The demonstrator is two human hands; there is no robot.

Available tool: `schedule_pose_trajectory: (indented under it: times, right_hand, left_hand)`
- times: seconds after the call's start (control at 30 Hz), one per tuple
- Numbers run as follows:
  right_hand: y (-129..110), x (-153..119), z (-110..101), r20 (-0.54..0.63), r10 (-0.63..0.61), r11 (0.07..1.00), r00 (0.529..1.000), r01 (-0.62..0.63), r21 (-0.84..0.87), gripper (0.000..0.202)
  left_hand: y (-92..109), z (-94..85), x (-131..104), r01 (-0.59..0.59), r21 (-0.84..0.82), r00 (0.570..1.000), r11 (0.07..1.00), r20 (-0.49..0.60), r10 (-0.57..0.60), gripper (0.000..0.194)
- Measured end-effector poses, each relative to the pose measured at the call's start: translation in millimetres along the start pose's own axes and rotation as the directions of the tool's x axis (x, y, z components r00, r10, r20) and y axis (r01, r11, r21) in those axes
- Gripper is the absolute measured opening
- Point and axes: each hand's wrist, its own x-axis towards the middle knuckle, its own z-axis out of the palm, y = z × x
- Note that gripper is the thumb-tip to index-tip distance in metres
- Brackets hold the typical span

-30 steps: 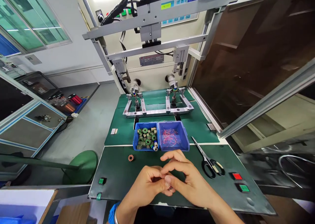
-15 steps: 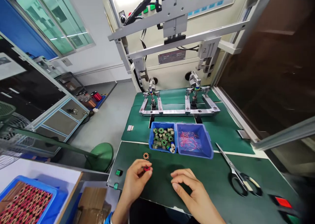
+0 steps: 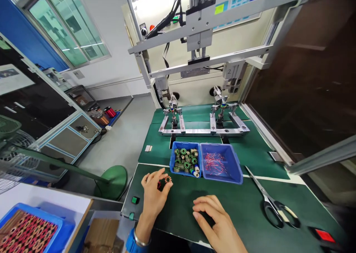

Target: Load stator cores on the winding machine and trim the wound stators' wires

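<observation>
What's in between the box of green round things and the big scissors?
The other blue box, with thin red strands in it, sits between the box of green round things and the scissors, as the head view shows.

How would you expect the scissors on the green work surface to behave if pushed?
The scissors look stiff, having long metal blades. Lying flat, they would probably slide rather than roll or tip. The looped black handles might swing apart.

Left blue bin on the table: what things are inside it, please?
The left blue bin holds heaped green-edged slotted cores and, at its near right corner, white-and-blue cylinders. Whatever lies deeper is covered, so what is under the top pieces cannot be seen.
</observation>
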Motion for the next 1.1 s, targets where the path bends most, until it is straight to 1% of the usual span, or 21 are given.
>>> schedule_pose_trajectory:
  times: [0.03,0.07,0.13,0.2,0.3,0.33,0.4,0.47,0.57,0.67,0.73,0.77,0.83,0.9,1.0,1.1]
  right_hand:
    - [-3,4,-1,-0.037,-0.031,0.999,0.999,0.030,-0.011,0.011]
    - [-7,8,-1,-0.079,-0.068,0.997,0.995,0.067,-0.024,0.017]
    - [-16,18,-2,-0.161,-0.139,0.990,0.977,0.132,-0.051,0.029]
    - [-24,26,-2,-0.236,-0.176,0.984,0.956,0.165,-0.066,0.030]
    - [-32,29,-6,-0.328,-0.178,0.984,0.928,0.167,-0.060,0.026]
    - [-33,29,-7,-0.350,-0.176,0.984,0.920,0.167,-0.057,0.026]
    - [-35,27,-10,-0.381,-0.170,0.985,0.909,0.163,-0.051,0.026]
    - [-36,24,-12,-0.404,-0.152,0.988,0.902,0.152,-0.033,0.025]
    - [-33,22,-13,-0.428,-0.119,0.991,0.896,0.133,0.003,0.024]
    - [-28,19,-14,-0.418,-0.109,0.993,0.902,0.118,-0.005,0.026]
    - [-24,16,-20,-0.369,-0.098,0.995,0.924,0.103,-0.007,0.029]
    - [-22,16,-24,-0.324,-0.085,0.995,0.942,0.095,0.013,0.030]
    - [-21,16,-35,-0.197,-0.039,0.992,0.980,0.061,0.109,0.029]
    - [-21,20,-46,-0.058,0.016,0.973,0.998,-0.002,0.230,0.023]
    - [-22,31,-60,0.127,0.060,0.935,0.990,-0.100,0.339,0.015]
    - [-22,39,-65,0.281,0.042,0.902,0.959,-0.157,0.401,0.013]
  left_hand:
    - [8,-1.9,-3,0.006,-0.064,1.000,0.998,0.003,-0.005,0.042]
    - [17,-3.9,-8,0.019,-0.156,0.999,0.988,0.029,-0.015,0.044]
    - [36,-7.3,-16,0.080,-0.377,0.991,0.923,0.129,-0.034,0.046]
    - [53,-7.9,-21,0.163,-0.570,0.974,0.805,0.222,-0.040,0.044]
    - [69,-2.5,-24,0.240,-0.768,0.958,0.594,0.287,-0.015,0.036]
    - [71,0.6,-23,0.251,-0.811,0.955,0.528,0.297,0.002,0.032]
    - [75,7.3,-23,0.266,-0.863,0.948,0.430,0.315,0.045,0.023]
    - [79,13.1,-23,0.283,-0.884,0.937,0.372,0.338,0.091,0.017]
    - [86,17.4,-22,0.311,-0.899,0.917,0.310,0.369,0.151,0.015]
    - [91,16.5,-18,0.334,-0.892,0.901,0.305,0.397,0.174,0.013]
    - [91,14.1,-16,0.377,-0.866,0.878,0.328,0.447,0.170,0.013]
    - [90,12.6,-15,0.409,-0.845,0.861,0.345,0.482,0.159,0.012]
    - [89,9.3,-14,0.467,-0.795,0.822,0.388,0.552,0.140,0.013]
    - [90,6.0,-13,0.501,-0.744,0.782,0.443,0.608,0.136,0.016]
    - [95,1.8,-12,0.495,-0.679,0.727,0.542,0.665,0.169,0.024]
    - [98,-0.7,-12,0.499,-0.619,0.669,0.606,0.720,0.186,0.031]
